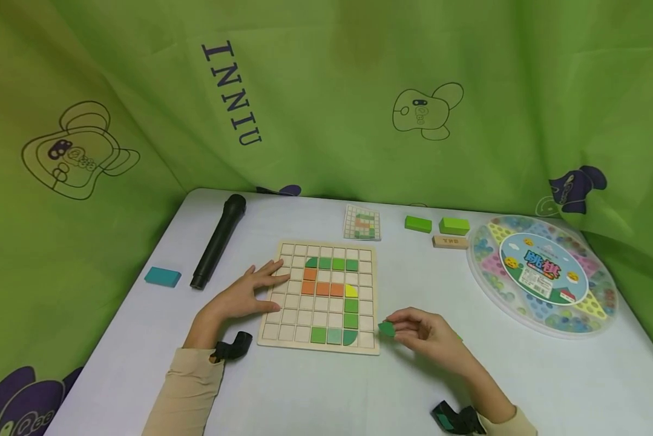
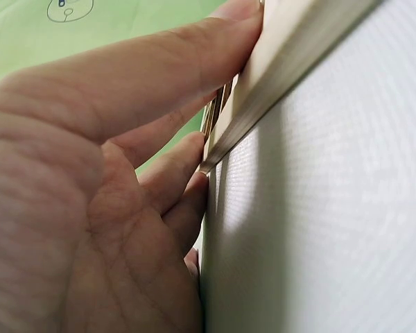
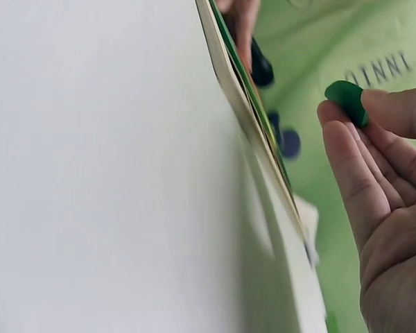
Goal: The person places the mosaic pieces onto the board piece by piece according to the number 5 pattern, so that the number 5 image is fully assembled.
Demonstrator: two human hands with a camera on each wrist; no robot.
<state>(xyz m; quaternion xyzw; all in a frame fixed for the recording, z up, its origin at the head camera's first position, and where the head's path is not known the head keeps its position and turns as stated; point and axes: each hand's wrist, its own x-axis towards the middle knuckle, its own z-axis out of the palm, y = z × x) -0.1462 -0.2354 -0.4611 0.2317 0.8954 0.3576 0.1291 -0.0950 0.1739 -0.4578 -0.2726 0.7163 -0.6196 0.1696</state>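
A wooden grid board (image 1: 282, 318) lies flat, with green, orange and yellow tiles in some of its squares. My left hand (image 1: 244, 295) rests at the board's left edge, fingers spread and thumb lying on its rim; the left wrist view has the thumb (image 2: 159, 76) along the wooden edge. Just off the board's lower right side, my right hand (image 1: 432, 336) pinches a dark green tile (image 1: 387, 329) with a rounded edge. In the right wrist view this green tile (image 3: 348, 101) sits between thumb and fingertips. A sliver of green also shows behind the right hand.
A small pattern card (image 1: 362, 223) lies beyond the board. Green blocks (image 1: 454, 226) and a wooden block (image 1: 449, 243) are at the back right, beside a round Chinese checkers box (image 1: 492, 290). Leftward are a black microphone (image 1: 217, 242) and a teal block (image 1: 163, 277).
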